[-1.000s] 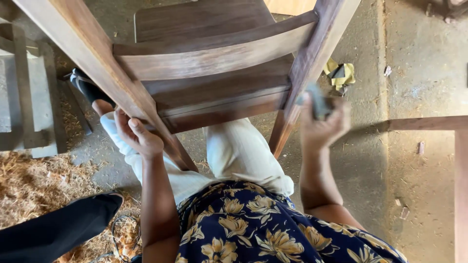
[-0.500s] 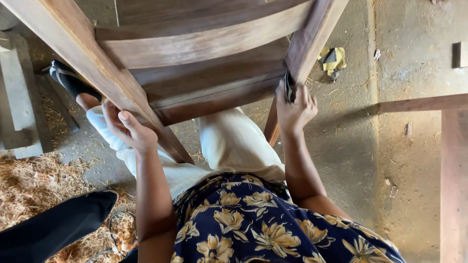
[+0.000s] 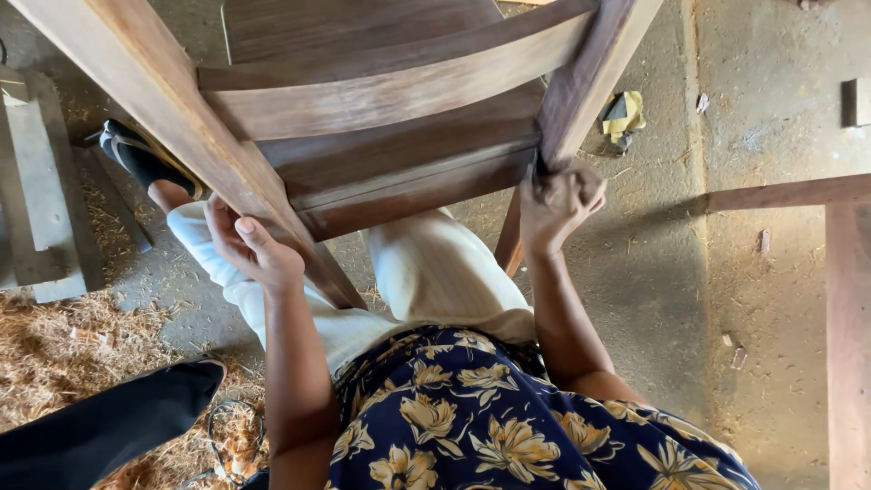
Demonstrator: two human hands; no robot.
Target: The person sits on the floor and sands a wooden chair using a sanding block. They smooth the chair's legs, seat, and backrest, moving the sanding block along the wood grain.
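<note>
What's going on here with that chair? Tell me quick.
A seated person has a dark wooden chair tipped toward their lap. The left hand wraps around one back post. The right hand presses what looks like a small dark abrasive pad, mostly hidden in its grip, against the other post. A crumpled yellow sheet lies on the concrete floor, with wood shavings nearby.

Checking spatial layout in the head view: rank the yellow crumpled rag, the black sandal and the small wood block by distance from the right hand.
From the right hand:
1. Yellow crumpled rag, on the floor just beyond it, to the right.
2. Small wood block, far right edge.
3. Black sandal, far left, past the chair.
</note>
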